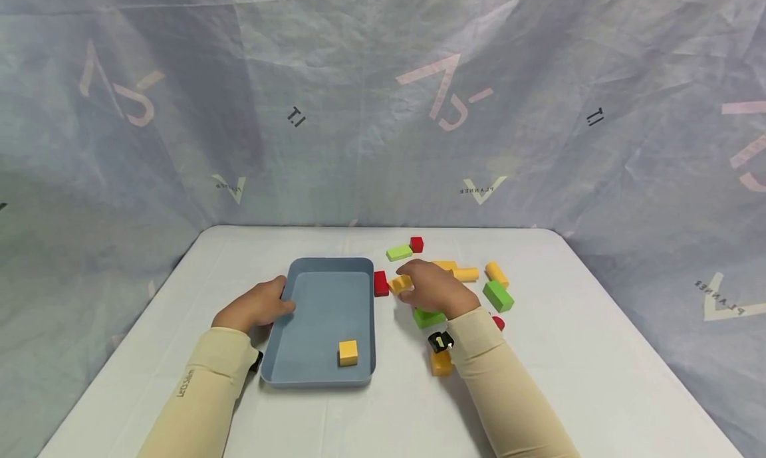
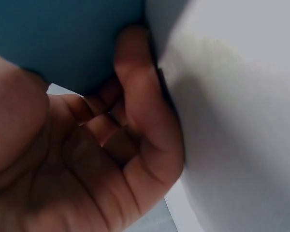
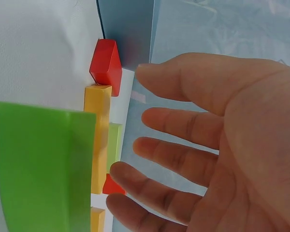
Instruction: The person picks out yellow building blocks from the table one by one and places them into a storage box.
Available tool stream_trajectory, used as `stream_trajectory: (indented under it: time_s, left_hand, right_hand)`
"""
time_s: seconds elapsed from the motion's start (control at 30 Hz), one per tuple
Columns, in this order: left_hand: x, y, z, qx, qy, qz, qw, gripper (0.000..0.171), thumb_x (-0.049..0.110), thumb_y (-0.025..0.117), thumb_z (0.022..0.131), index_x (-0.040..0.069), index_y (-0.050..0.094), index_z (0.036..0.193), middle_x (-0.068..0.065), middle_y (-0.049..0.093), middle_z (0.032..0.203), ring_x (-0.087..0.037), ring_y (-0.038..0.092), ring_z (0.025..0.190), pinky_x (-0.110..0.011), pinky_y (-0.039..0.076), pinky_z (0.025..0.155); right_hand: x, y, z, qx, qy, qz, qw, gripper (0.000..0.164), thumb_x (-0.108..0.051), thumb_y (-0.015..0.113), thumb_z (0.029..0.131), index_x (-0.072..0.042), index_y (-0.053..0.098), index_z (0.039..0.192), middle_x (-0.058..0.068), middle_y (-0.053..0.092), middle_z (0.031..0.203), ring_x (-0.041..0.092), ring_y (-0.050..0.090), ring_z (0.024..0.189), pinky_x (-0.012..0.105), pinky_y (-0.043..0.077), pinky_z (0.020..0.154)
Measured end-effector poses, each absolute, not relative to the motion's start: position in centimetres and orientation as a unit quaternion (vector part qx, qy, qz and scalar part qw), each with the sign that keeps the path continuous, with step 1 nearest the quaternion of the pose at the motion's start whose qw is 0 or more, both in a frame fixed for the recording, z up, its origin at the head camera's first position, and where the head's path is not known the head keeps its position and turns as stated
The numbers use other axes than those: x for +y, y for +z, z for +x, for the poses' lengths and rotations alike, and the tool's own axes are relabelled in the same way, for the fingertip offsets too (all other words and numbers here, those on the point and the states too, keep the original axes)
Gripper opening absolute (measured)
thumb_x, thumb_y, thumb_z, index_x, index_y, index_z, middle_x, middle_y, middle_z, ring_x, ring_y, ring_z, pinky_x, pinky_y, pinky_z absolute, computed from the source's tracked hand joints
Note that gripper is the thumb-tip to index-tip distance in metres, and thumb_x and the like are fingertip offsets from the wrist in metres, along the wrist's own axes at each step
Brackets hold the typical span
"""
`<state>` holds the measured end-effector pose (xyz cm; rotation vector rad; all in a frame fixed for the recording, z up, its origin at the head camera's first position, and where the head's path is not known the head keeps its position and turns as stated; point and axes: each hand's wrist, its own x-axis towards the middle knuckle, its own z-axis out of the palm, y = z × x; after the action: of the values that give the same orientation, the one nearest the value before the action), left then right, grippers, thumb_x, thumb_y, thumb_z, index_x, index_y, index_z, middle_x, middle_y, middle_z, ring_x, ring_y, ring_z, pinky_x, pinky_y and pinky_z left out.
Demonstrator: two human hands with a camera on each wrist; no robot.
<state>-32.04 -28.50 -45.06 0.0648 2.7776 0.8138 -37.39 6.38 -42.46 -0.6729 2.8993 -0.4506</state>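
A blue-grey tray (image 1: 320, 318) lies on the table with one yellow cube (image 1: 348, 353) inside, at its near right corner. My left hand (image 1: 260, 305) grips the tray's left wall, thumb over the rim and fingers curled against the outside, as the left wrist view shows. Over the loose blocks is my right hand (image 1: 432, 286), its fingers spread and holding nothing in the right wrist view. Closest to its fingertips in the head view is a yellow block (image 1: 399, 284). A red block (image 3: 105, 62) stands between that block and the tray.
Right of the tray lie a green block (image 1: 499, 296), yellow cylinders (image 1: 496, 274) and a yellow-orange block (image 1: 441, 363) near the right wrist. Farther back are a light green block (image 1: 399, 252) and a red cube (image 1: 417, 244). Another green block (image 3: 43, 164) sits below the right hand.
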Motion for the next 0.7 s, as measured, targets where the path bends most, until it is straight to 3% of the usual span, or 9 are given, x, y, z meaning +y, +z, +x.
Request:
stream_trajectory:
  time_s: [0.13,0.4,0.7]
  left_hand:
    - [-28.45,-44.9,-32.06,0.955,0.27,0.022,0.125,0.053,0.023,0.056,0.093,-0.003,0.034,0.135,-0.02,0.055,0.114,-0.023,0.055,0.075,-0.044,0.046,0.071]
    - [-28.27,-44.75,-32.1,0.959,0.253,0.025,0.125,0.064,0.022,0.056,0.092,-0.008,0.026,0.14,-0.03,0.042,0.133,-0.035,0.047,0.113,-0.055,0.041,0.09]
    - [-28.27,-45.09,-32.38,0.961,0.248,0.031,0.122,0.067,0.022,0.056,0.092,-0.01,0.023,0.141,-0.032,0.041,0.134,-0.037,0.045,0.115,-0.055,0.041,0.091]
  right_hand:
    - [6.42,-42.44,-37.42,0.959,-0.157,-0.224,0.07,0.05,-0.035,0.071,0.083,-0.021,0.058,0.129,-0.002,0.053,0.13,0.018,0.045,0.114,0.048,0.044,0.094]
    - [6.53,-42.48,-37.27,0.956,-0.172,-0.219,0.088,0.049,-0.033,0.072,0.083,-0.019,0.058,0.128,0.002,0.055,0.129,0.019,0.049,0.108,0.048,0.046,0.091]
    - [6.77,-42.6,-37.15,0.959,-0.165,-0.207,0.103,0.052,-0.036,0.072,0.083,-0.021,0.057,0.13,0.001,0.056,0.128,0.019,0.049,0.106,0.051,0.045,0.09]
